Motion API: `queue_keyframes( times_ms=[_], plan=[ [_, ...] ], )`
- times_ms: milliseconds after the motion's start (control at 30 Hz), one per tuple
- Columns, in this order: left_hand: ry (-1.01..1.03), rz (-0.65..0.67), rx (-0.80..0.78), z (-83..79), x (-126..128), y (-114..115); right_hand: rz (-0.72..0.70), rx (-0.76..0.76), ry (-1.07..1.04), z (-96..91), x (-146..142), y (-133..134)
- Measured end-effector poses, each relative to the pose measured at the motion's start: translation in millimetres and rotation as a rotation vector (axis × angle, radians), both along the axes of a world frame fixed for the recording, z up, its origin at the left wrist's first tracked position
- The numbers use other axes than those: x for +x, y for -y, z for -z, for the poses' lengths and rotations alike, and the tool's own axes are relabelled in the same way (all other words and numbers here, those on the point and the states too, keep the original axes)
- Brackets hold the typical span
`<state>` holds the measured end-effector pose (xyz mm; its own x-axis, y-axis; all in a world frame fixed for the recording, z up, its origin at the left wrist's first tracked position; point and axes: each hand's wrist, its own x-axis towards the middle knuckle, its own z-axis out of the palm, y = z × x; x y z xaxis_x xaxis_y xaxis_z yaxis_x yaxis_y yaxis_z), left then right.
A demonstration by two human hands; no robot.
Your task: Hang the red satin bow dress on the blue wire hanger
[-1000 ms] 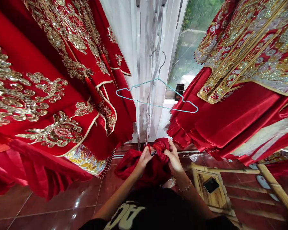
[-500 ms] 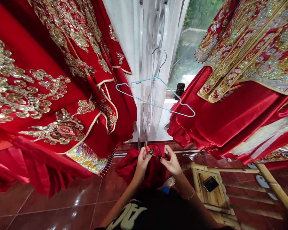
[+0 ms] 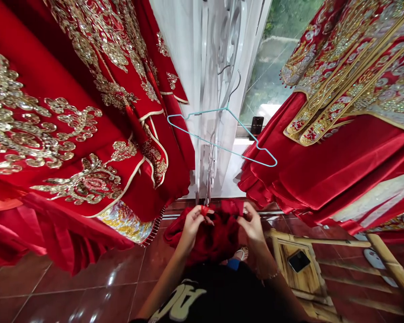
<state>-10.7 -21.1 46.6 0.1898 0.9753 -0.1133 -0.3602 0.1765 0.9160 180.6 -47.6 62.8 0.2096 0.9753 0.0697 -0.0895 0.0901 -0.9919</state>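
Note:
Low in front of my body, a bunched dark red garment (image 3: 212, 237) hangs between my hands. My left hand (image 3: 195, 220) pinches a bright red strip of it near the upper edge. On the other side my right hand (image 3: 251, 222) grips the garment's edge, fingers closed, with the cloth stretched between the two hands. Lower folds drop toward the floor and their shape is hard to make out. Above my hands, a light blue hanger (image 3: 218, 146) hangs bare from the white metal rack.
Red gowns with gold beading (image 3: 87, 179) hang on the left, and a red and gold embroidered gown (image 3: 316, 157) on the right. A phone (image 3: 256, 125) leans at the window. Another phone (image 3: 299, 261) lies on the bamboo chair (image 3: 279, 251) at lower right.
My hands have moved apart, the left one to the left and the right one to the right, spreading the garment's edge between them. The view has shifted slightly.

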Motion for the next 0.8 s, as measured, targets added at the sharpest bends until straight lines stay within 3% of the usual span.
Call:
queue_keyframes(
  times_ms=[100,200,267,333,367,467,533,633,800],
  plan=[
    [0.102,-0.077,-0.061,-6.5,-12,5,0.191,-0.026,0.015,17.1,36,-5],
    [0.132,-0.093,-0.064,-14.0,-11,14,0.162,-0.166,0.263,31.0,64,-7],
    [0.123,-0.081,-0.041,-19.2,-6,17,0.194,-0.209,0.469,33.5,67,-6],
    [0.112,-0.058,-0.015,-24.0,1,18,0.222,-0.119,0.564,30.3,54,-4],
    [0.106,-0.044,-0.002,-26.1,3,18,0.165,-0.049,0.551,27.6,44,-2],
    [0.070,-0.015,0.052,-30.0,7,15,-0.248,0.104,0.407,20.9,4,-1],
    [0.030,-0.029,0.092,-30.8,5,12,-0.415,0.154,0.397,19.4,-18,-3],
    [-0.049,-0.023,0.121,-30.8,-2,7,-0.437,0.228,0.475,16.8,-32,-11],
    [-0.164,0.003,0.145,-26.4,-8,1,-0.475,0.309,0.554,3.1,-25,-27]
  ],
)
